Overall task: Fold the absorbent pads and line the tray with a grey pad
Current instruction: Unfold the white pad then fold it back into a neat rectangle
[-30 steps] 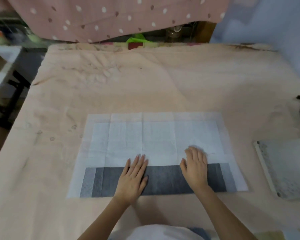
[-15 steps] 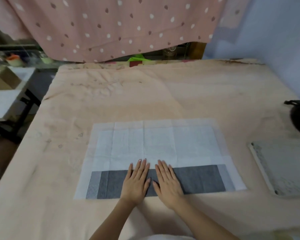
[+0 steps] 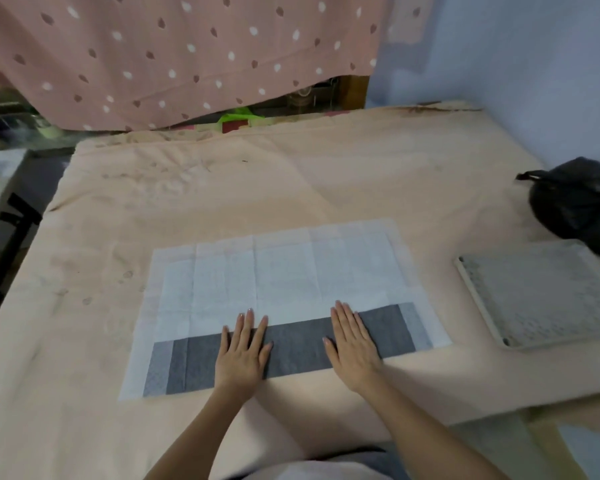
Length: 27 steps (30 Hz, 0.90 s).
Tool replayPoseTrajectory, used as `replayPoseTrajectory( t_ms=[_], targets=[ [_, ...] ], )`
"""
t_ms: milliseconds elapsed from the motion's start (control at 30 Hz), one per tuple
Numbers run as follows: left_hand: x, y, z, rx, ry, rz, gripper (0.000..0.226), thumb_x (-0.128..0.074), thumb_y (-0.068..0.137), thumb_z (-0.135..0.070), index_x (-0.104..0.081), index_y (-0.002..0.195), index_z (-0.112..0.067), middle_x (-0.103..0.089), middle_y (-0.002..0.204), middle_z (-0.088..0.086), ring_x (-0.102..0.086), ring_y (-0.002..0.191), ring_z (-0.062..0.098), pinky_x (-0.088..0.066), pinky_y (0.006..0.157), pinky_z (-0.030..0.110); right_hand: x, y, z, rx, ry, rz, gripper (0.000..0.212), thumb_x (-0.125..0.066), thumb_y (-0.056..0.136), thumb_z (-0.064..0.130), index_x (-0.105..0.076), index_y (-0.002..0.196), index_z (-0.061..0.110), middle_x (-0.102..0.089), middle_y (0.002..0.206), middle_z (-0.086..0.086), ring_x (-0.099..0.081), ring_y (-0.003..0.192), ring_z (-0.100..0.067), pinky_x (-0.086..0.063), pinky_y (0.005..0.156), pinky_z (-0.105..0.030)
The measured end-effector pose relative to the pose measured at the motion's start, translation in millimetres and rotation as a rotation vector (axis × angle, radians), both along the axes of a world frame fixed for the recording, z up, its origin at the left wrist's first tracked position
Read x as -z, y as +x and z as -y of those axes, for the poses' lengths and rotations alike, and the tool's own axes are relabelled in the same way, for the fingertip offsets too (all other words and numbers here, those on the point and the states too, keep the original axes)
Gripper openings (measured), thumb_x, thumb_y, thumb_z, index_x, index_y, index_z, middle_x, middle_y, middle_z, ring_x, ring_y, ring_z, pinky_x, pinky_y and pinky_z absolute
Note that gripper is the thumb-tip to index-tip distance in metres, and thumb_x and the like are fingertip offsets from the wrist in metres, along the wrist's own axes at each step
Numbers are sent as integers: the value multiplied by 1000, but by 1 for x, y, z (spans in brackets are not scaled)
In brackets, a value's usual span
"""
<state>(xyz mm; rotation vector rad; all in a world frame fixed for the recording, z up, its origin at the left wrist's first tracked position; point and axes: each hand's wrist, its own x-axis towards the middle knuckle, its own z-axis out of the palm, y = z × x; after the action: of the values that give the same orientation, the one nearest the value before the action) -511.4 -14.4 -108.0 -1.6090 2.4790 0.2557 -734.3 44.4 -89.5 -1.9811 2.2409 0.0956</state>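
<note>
Peach cloth [image 3: 326,181] covers the whole work surface, wrinkled and stained toward 10 o'clock and along the far edge. Pink curtain with white and brown dots [image 3: 187,53] hangs across 11–12 o'clock; pale blue wall [image 3: 516,64] runs from 1 to 2 o'clock. Clutter shows under the curtain hem, too blurred to name. White table with a dark leg [image 3: 0,188] sits off the cloth edge at 9 o'clock.

Head view, centre: absorbent pad [image 3: 284,271] lies flat, white side up, crease lines visible. Its near edge is folded over, showing a grey strip [image 3: 298,344] along 6 o'clock of the pad, with lighter grey margins at both ends.

Left hand [image 3: 243,351] lies flat, palm down, fingers straight and together, pressing the grey strip left of middle; fingertips reach onto the white part. Right hand [image 3: 354,344] also flat, fingers straight, pressing the strip right of middle. Neither grasps anything.

Containers: shallow white-rimmed tray [image 3: 478,299] at 3 o'clock, well apart from the pad; inside looks speckled grey, cannot tell whether that is a liner. Black plastic bag [image 3: 575,202] at 2 o'clock, knotted, touching or overlapping the tray's far corner.
</note>
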Motion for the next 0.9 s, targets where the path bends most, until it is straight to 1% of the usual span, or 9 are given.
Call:
replayPoseTrajectory(
  t_ms=[67, 100, 233, 367, 467, 567, 633, 800, 900],
  targets=[
    [0, 0, 0, -8, 5, -35, 85, 44, 68, -56, 18, 142, -24, 22, 152, 5, 24, 138, 27, 14, 114, 43, 10, -19, -2, -11, 3, 0, 63, -13, 100, 45, 4, 147, 6, 9, 157, -7, 15, 143, -22, 20, 111, -28],
    [0, 0, 0, -10, 6, -42, 86, 43, 68, -57, 16, 143, -23, 20, 153, 5, 23, 139, 26, 14, 114, 43, 14, -29, -4, -2, -13, 3, 62, -14, 101, 44, 9, 146, 7, 13, 156, -5, 20, 141, -20, 22, 111, -27],
    [2, -1, 0, -20, -1, -41, 86, 42, 69, -58, 15, 143, -22, 19, 153, 5, 21, 140, 25, 11, 116, 43, 21, -68, -12, 59, -27, 5, 60, -10, 99, 44, 13, 144, 10, 14, 155, -1, 17, 142, -14, 22, 111, -23],
    [4, -1, 0, -25, -12, -20, 86, 44, 68, -58, 18, 143, -24, 20, 154, 3, 24, 139, 21, 11, 116, 42, 26, -96, -17, 75, -17, 25, 61, -3, 97, 47, 12, 144, 11, 13, 155, -1, 16, 141, -10, 13, 116, -27],
    [4, -1, -1, -32, -19, -32, 86, 40, 70, -60, 13, 144, -23, 15, 154, 3, 21, 140, 21, 9, 117, 42, 27, -116, -21, 85, -11, -7, 68, 16, 90, 50, 10, 145, 9, 13, 154, -1, 16, 142, -13, 11, 117, -30],
    [3, -1, -1, -29, -23, -43, 85, 35, 75, -61, 7, 145, -20, 7, 156, 5, 14, 142, 22, 5, 117, 43, 28, -144, -28, 128, 13, -21, 57, -2, 98, 42, 13, 144, 11, 13, 157, -4, 18, 142, -12, 12, 117, -30],
    [3, -1, -2, -32, -29, -54, 84, 30, 79, -61, 2, 146, -19, 2, 157, 6, 9, 143, 24, 3, 118, 43, 28, -160, -34, 151, 32, -11, 56, -8, 100, 40, 16, 143, 14, 14, 157, -2, 21, 140, -9, 13, 116, -30],
    [1, -6, -3, -46, -52, -69, 88, 30, 79, -61, -3, 148, -19, -2, 158, 8, 6, 144, 25, 3, 117, 42, 23, -161, -34, 169, 65, 14, 57, -3, 98, 43, 17, 142, 12, 16, 157, -5, 23, 140, -11, 12, 118, -32],
    [-3, -20, -7, -56, -44, -88, 89, 28, 79, -62, -6, 149, -18, -1, 158, 6, 7, 144, 22, 7, 116, 39, 15, -125, -30, 169, -73, 16, 60, 2, 97, 45, 7, 145, 10, 11, 156, -6, 15, 144, -18, 7, 119, -37]
  ],
)
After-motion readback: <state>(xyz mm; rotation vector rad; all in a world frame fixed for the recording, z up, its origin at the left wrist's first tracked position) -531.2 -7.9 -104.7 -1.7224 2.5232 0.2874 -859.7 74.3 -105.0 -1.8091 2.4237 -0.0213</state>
